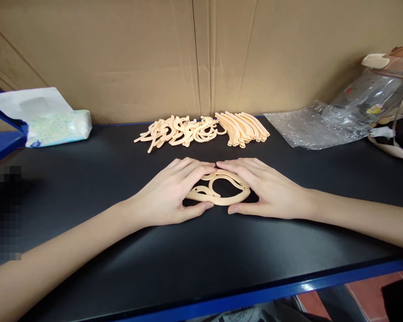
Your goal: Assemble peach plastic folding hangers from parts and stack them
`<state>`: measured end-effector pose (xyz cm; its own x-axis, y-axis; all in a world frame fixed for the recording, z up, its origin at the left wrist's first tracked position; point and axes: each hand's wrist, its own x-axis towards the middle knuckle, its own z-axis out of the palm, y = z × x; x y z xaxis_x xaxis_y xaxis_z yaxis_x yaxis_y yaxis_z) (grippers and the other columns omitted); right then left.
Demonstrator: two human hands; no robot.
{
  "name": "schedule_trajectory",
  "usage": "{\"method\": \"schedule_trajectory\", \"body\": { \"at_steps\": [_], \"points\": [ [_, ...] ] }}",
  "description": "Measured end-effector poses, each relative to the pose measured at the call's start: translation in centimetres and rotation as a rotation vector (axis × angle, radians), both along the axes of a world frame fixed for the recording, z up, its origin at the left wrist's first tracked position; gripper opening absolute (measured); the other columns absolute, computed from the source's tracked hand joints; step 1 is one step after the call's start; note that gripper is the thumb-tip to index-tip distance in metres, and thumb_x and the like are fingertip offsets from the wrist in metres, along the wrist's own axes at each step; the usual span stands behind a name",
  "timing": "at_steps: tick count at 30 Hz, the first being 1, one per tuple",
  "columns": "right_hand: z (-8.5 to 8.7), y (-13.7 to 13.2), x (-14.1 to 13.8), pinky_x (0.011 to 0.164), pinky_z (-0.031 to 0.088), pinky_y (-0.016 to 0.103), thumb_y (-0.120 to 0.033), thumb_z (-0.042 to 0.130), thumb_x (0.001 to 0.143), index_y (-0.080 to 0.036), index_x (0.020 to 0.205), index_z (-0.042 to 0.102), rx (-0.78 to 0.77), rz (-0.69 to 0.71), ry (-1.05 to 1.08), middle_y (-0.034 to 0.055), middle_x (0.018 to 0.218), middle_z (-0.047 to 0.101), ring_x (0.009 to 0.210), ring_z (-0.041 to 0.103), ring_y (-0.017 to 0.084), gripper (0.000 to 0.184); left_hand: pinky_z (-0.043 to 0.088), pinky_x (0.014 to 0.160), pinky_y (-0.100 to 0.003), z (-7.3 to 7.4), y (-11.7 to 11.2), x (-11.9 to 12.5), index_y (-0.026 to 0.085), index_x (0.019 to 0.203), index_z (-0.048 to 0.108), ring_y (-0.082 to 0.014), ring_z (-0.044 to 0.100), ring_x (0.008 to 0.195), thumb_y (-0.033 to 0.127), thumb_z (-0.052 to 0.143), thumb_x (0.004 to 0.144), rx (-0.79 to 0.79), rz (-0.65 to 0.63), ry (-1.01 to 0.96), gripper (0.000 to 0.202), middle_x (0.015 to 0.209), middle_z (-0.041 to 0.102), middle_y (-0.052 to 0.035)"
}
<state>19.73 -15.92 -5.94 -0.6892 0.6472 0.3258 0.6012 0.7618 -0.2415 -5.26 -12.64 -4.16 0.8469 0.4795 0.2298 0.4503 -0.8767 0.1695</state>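
An oval of smooth beige curved pieces (226, 201), looking like the parts of a folding hanger, lies flat on the black tabletop between my hands. My left hand (169, 192) curls round its left end, fingers along the far side and thumb at the near edge. Round the right end, my right hand (272, 188) has the same hold. The fingertips of both hands nearly meet at the far side. A hook-shaped curve shows inside the oval; its outer ends are partly hidden by my fingers.
Behind my hands lie a heap of beige hook-shaped pieces (184, 130) and a stack of curved arms (243, 129). A tissue pack (58, 127) is at left; a clear plastic bag (317, 127) and a bottle (372, 91) are at right. Cardboard (121, 58) stands behind.
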Motion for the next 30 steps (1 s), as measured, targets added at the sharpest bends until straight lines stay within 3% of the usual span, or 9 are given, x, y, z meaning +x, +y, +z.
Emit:
{"method": "schedule_trajectory", "body": {
  "at_steps": [4,9,12,16,22,30],
  "points": [
    [0.25,-0.13,-0.06,0.100,0.042,0.044,-0.056,0.061,0.085,-0.013,0.141,0.037,0.023,-0.088,0.029,0.0152,0.136,0.054,0.122,0.052,0.028,0.074,0.042,0.090,-0.037,-0.02,0.01,0.11,0.015,0.126,0.048,-0.0247,0.052,0.110,0.040,0.056,0.085,0.033,0.070,0.012,0.049,0.124,0.059,-0.0097],
    [0.32,-0.07,-0.02,0.097,0.043,0.040,-0.036,0.058,0.091,-0.016,0.117,0.054,0.048,-0.177,0.117,0.0094,0.117,0.064,0.109,0.058,0.023,0.032,0.041,0.088,-0.039,-0.24,0.20,0.17,0.014,0.124,0.050,-0.0264,0.053,0.108,0.039,0.056,0.082,0.087,0.203,0.031,0.049,0.125,0.059,-0.0096],
    [0.27,0.05,0.04,0.099,0.041,0.041,-0.031,0.055,0.093,-0.017,0.108,0.058,0.059,-0.147,0.085,0.0083,0.114,0.065,0.108,0.058,0.023,0.020,0.041,0.089,-0.040,-0.34,0.28,0.13,0.013,0.123,0.051,-0.0276,0.053,0.108,0.039,0.055,0.082,0.125,0.253,0.040,0.048,0.124,0.060,-0.0098],
    [0.20,0.08,0.06,0.104,0.039,0.042,-0.030,0.055,0.093,-0.017,0.109,0.061,0.079,-0.086,0.053,0.0092,0.120,0.065,0.111,0.059,0.022,0.022,0.040,0.090,-0.041,-0.28,0.24,0.03,0.013,0.123,0.052,-0.0284,0.052,0.112,0.039,0.053,0.082,0.148,0.250,0.043,0.049,0.125,0.060,-0.0104],
    [-0.01,-0.04,0.14,0.102,0.044,0.041,-0.032,0.055,0.093,-0.015,0.123,0.060,0.091,0.002,0.031,0.0102,0.132,0.060,0.121,0.055,0.022,0.035,0.037,0.096,-0.041,-0.14,0.27,0.08,0.014,0.129,0.049,-0.0275,0.049,0.119,0.047,0.052,0.086,0.134,0.214,0.051,0.054,0.132,0.057,-0.0099],
    [-0.15,-0.01,0.20,0.107,0.042,0.044,-0.032,0.051,0.096,-0.013,0.130,0.058,0.089,0.055,-0.008,0.0119,0.140,0.054,0.128,0.049,0.025,0.039,0.036,0.095,-0.039,0.05,0.05,0.02,0.016,0.132,0.048,-0.0257,0.049,0.120,0.042,0.048,0.089,0.106,0.201,0.098,0.050,0.134,0.056,-0.0083]
  ]
}}
